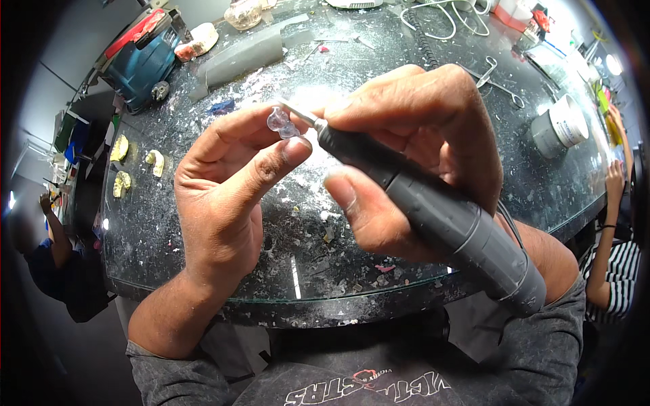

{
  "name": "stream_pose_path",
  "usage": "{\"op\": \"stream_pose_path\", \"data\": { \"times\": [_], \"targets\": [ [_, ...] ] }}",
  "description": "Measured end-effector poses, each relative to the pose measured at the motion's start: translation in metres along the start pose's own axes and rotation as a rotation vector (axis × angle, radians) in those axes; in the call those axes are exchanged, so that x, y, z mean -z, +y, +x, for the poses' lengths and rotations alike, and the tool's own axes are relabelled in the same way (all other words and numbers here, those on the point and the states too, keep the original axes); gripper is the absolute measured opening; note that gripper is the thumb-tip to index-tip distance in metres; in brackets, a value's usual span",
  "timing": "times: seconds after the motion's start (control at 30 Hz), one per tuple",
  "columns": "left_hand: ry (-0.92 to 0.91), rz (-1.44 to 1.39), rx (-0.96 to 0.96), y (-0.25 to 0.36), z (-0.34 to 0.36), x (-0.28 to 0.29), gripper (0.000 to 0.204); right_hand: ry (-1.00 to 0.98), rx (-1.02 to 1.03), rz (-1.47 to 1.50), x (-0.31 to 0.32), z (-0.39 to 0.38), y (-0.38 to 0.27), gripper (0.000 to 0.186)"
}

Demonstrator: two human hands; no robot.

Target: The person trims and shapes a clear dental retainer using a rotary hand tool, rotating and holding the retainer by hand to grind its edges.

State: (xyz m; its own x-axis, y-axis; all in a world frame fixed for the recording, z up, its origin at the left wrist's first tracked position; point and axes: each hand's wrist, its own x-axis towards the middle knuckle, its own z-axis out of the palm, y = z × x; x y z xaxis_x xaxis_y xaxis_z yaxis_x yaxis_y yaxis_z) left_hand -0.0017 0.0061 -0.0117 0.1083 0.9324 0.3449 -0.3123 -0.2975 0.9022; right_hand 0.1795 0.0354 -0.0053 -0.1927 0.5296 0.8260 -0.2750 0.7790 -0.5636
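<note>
Pinching a small clear piece [280,124] between the thumb and fingertips of my left hand [227,186], held up above the dark table [399,57]. Piece is see-through, lumpy, rounded at its upper part. Other left fingers curl loosely behind it.

Right hand [437,111] is wrapped round a thick grey rotary tool [440,213], index finger near its front end, thumb along its near side. Body of tool slants down toward my right forearm. Thin metal tip [298,112] points up and left, at the top edge of the piece; whether it touches, I cannot tell.

Table top scattered with white dust and crumbs. Left side: yellowish tooth mould [120,149], a second mould [122,184] just below, and a pale curved mould [156,163] beside them. Blue scrap [221,107] behind my left fingers. Farther back, a blue machine [139,71] and a long grey sheet [244,57]. Right side: scissor-handled clamp [502,86], then a grey-and-white tub [567,124] nearer the edge.
</note>
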Motion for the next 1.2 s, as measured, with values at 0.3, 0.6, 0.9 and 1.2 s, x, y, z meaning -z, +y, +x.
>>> {"op": "stream_pose_path", "data": {
  "times": [0.3, 0.6, 0.9, 1.2],
  "targets": [
    [0.066, -0.018, -0.04, -0.002, 0.0, 0.001, 0.027, -0.145, 0.096, -0.08, 0.004, -0.002, 0.007, 0.041],
    [0.077, 0.089, -0.074, 0.001, 0.0, 0.0, 0.029, -0.07, 0.065, -0.111, 0.002, -0.003, 0.004, 0.036],
    [0.036, 0.284, -0.17, 0.001, 0.001, 0.002, 0.029, -0.053, 0.039, -0.118, 0.001, -0.002, 0.0, 0.033],
    [0.062, 0.215, -0.183, -0.001, 0.001, -0.002, 0.03, -0.103, 0.019, -0.102, 0.004, 0.0, -0.004, 0.032]
  ]
}}
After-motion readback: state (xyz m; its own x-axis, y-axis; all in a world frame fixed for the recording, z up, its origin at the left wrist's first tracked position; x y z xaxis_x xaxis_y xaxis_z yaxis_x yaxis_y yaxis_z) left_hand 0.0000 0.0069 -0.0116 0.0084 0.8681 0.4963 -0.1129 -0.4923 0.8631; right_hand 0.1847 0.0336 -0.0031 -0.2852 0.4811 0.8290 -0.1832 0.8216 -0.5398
